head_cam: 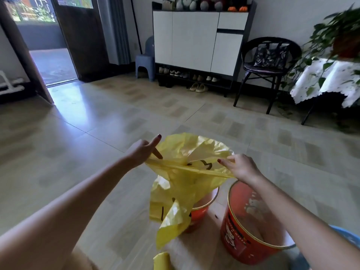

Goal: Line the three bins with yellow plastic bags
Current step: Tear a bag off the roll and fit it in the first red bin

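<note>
Nearest, bottom edge: folded yellow bag piece [161,260], partly cut off by the frame. Just right of it, red bin [251,230], unlined, gold rim, pale inside, standing upright on floor. Behind right forearm, sliver of blue bin [348,237], mostly hidden.

Further out, second red bin [200,209], largely covered by yellow bag [187,178] draped over and down its front-left side. Black printed marks on bag. Bag body hangs into and in front of that bin; whether bottom sits inside, cannot tell.

Above that bin, bag mouth stretched wide between both hands. Left hand [143,152] pinching left edge of opening, index finger sticking up and out, rest curled on plastic. Right hand [238,166] gripping right edge, fingers curled over rim of the opening. Near lip pulled taut in a straight line between the hands, far lip ballooned up behind.

Beyond: tiled floor [116,117], glare patch from open door [83,36] far left. Back wall: white shoe cabinet [194,38] with shoes on low shelves, plush toys on top. Blue stool [145,65] left of cabinet. Black chair [270,69] with patterned cushion right of it. Far right, table with white cloth [329,80], leafy plant [335,36] above.
</note>
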